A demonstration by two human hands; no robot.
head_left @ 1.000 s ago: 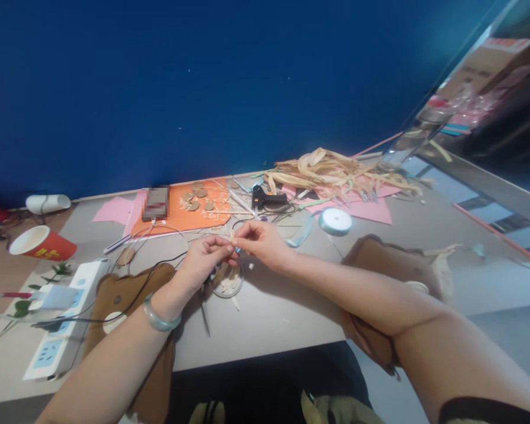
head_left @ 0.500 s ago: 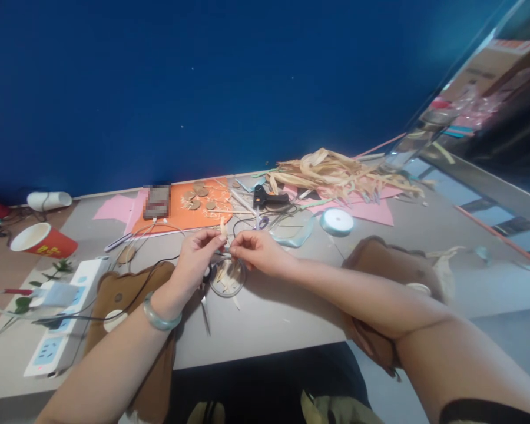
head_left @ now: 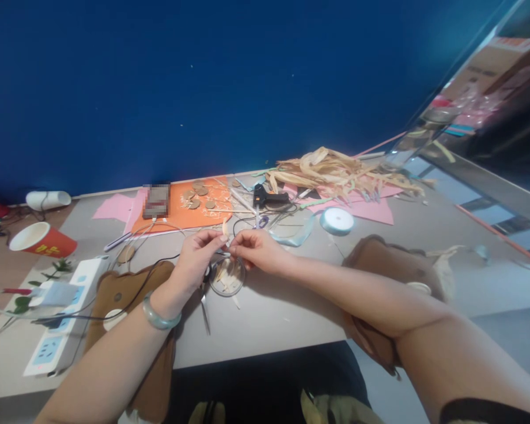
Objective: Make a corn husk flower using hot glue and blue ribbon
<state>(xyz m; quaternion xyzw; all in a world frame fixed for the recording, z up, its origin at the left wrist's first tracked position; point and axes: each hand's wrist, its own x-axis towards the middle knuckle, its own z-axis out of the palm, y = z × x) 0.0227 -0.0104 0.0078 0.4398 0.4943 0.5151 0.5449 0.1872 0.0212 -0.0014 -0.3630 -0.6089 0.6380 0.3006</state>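
Note:
My left hand (head_left: 198, 256) and my right hand (head_left: 257, 250) meet over the grey table (head_left: 269, 312), fingertips pinched together. Between them stands a small pale husk strip (head_left: 224, 228), its tip sticking up above my left thumb. Just below the fingers lies a small round clear dish (head_left: 227, 277) with husk scraps in it. A green bangle (head_left: 159, 317) is on my left wrist. What my right fingers pinch is too small to make out.
A pile of dried husks (head_left: 335, 171) lies on pink paper at the back right, near a black glue gun (head_left: 269, 199) and a ribbon spool (head_left: 336, 221). An orange sheet (head_left: 181, 212) with brown discs, a red paper cup (head_left: 42, 240), a power strip (head_left: 66, 312) and brown cushions (head_left: 123, 294) surround my arms.
Both hands have dropped slightly toward the clear dish and moved a little left. The husk strip now stands upright in my left fingers.

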